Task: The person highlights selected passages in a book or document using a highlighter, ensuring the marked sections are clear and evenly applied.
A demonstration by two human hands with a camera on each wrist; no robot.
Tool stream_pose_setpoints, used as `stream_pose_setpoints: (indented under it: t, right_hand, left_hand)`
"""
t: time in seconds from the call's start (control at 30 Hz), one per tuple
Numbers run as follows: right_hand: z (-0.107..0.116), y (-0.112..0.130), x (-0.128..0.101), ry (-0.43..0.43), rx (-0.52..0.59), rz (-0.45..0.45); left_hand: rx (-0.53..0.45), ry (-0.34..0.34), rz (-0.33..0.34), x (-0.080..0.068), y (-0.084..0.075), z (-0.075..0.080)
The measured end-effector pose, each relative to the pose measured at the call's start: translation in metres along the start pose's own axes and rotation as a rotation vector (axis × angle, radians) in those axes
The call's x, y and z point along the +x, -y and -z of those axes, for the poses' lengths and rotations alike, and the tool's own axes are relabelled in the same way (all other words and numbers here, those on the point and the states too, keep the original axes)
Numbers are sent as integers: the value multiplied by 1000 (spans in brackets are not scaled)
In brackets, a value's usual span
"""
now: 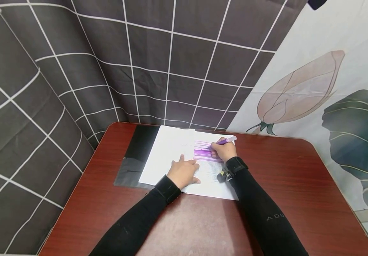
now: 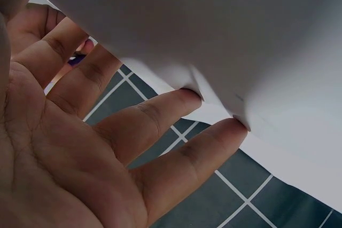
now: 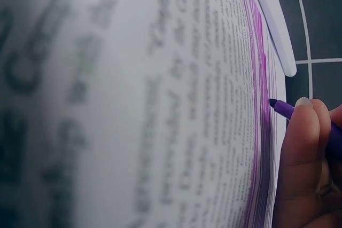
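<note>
My right hand [image 1: 225, 151] pinches a purple marker [image 1: 226, 140], its pale back end pointing up and right. The dark marker tip [image 3: 273, 102] is right at the printed page in the right wrist view. Purple strokes [image 1: 203, 153] run across the lines in the upper part of the right-hand page [image 1: 214, 181], with a denser band in their midst. My left hand [image 1: 182, 173] lies with spread fingers near the fold, over the lower part of the white left-hand page [image 1: 166, 149]. Two of its fingertips [image 2: 191, 95] press dents into the paper in the left wrist view.
A black folder cover [image 1: 145, 137] with a glossy lower part sticks out left of the pages. They lie on a reddish-brown table [image 1: 283, 170] with rounded back corners. A dark gridded curtain [image 1: 148, 81] hangs behind and at left, a white flowered one [image 1: 248, 121] at right.
</note>
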State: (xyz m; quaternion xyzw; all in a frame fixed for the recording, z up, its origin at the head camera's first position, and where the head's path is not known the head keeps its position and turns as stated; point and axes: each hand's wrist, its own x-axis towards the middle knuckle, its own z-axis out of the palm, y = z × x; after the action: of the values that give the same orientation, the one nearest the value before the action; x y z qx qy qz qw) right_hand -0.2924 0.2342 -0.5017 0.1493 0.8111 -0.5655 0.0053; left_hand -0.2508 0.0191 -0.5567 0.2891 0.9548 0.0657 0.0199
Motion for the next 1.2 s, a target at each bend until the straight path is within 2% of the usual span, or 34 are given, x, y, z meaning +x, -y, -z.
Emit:
stream_pose_setpoints:
  t: [0.43,0.67,1.2]
  right_hand:
    - [11,-4,-5,-3,-31,-7]
    - [16,-5,-4,-8,-28,-10]
    - [22,-8,-2,-25,-62,-23]
  left_hand:
    - [-5,9,5,-1,-2,1]
    - [11,1,3,1,1,-5]
    - [-26,3,2,-1,0,1]
